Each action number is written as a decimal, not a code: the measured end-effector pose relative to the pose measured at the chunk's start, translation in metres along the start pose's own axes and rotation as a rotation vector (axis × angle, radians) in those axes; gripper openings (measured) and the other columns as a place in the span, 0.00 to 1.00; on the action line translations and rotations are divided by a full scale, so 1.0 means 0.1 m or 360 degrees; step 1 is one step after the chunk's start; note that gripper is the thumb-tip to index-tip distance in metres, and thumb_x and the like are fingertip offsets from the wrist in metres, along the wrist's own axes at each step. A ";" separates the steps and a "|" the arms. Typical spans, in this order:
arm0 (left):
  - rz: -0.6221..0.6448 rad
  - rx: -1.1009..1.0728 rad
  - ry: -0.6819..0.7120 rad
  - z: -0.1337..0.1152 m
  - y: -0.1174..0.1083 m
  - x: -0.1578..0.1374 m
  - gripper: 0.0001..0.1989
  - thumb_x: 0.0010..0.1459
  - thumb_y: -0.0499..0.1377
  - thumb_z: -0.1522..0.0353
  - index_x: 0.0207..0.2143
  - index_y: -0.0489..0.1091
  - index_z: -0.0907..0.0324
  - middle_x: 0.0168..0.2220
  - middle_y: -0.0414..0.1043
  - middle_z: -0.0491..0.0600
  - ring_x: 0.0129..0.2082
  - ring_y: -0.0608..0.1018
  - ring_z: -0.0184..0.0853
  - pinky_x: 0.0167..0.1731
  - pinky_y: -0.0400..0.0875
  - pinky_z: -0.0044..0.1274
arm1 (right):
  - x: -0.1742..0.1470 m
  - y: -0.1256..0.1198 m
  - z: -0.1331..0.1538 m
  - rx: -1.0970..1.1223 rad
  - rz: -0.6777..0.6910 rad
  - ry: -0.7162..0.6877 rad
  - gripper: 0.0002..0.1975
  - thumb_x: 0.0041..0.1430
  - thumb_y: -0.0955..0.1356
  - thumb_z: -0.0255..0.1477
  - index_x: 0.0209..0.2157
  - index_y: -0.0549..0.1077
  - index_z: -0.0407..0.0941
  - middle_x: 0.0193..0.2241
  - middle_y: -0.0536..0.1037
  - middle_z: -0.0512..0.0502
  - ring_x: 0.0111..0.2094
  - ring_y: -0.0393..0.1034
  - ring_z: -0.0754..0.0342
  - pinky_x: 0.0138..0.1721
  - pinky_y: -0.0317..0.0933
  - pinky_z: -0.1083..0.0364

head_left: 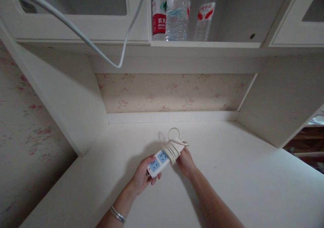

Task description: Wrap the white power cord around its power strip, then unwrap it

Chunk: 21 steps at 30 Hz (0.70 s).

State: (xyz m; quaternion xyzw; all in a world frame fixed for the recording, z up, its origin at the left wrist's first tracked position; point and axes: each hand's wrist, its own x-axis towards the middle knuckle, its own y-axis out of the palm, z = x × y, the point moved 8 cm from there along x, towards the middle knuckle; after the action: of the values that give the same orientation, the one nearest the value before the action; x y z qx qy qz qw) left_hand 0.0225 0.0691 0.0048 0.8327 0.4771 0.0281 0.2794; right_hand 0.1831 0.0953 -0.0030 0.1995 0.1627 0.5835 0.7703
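Note:
A white power strip (158, 163) with blue socket faces is held tilted above the white desktop. Its off-white cord (171, 151) is wound several times around the far end, and one loop of it stands out beyond. My left hand (142, 174) grips the near end, thumb on top and fingers curled underneath. At the far end, my right hand (186, 161) is closed against the wound cord and the strip from the right side; most of its fingers are hidden behind them.
The white desktop (101, 187) lies beneath, with side panels left and right. Overhead, a cabinet shelf (205, 45) holds several plastic bottles (177, 22). A white cable (96, 51) hangs across the upper left, close to the camera.

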 end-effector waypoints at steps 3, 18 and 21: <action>0.0091 0.0110 -0.0071 0.03 0.02 -0.02 0.16 0.54 0.54 0.60 0.36 0.69 0.64 0.19 0.69 0.48 0.15 0.71 0.30 0.08 0.51 0.16 | 0.04 -0.10 0.22 0.0138 -0.0006 -0.0100 0.15 0.49 0.70 0.41 0.32 0.70 0.45 0.23 0.71 0.54 0.23 0.64 0.58 0.24 0.59 0.59; -0.0453 -0.0278 0.0204 -0.15 -0.27 0.03 0.12 0.53 0.58 0.64 0.35 0.68 0.63 0.24 0.72 0.48 0.19 0.75 0.31 0.11 0.62 0.18 | -0.01 -0.07 0.24 0.0135 -0.0080 0.0023 0.16 0.50 0.69 0.44 0.35 0.69 0.48 0.27 0.70 0.55 0.18 0.59 0.63 0.20 0.58 0.61; -0.0400 -0.0300 0.0229 -0.17 -0.21 0.01 0.12 0.54 0.57 0.63 0.37 0.68 0.63 0.26 0.72 0.49 0.20 0.75 0.31 0.12 0.63 0.18 | -0.10 0.12 0.09 -0.0013 0.0094 0.0139 0.17 0.50 0.70 0.43 0.37 0.71 0.46 0.26 0.70 0.55 0.17 0.57 0.64 0.17 0.55 0.62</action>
State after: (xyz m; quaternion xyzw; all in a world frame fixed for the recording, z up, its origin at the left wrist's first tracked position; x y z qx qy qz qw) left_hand 0.0018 0.0855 0.0085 0.7324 0.5916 0.0972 0.3226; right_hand 0.1748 0.0879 0.0109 0.1753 0.1877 0.6147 0.7458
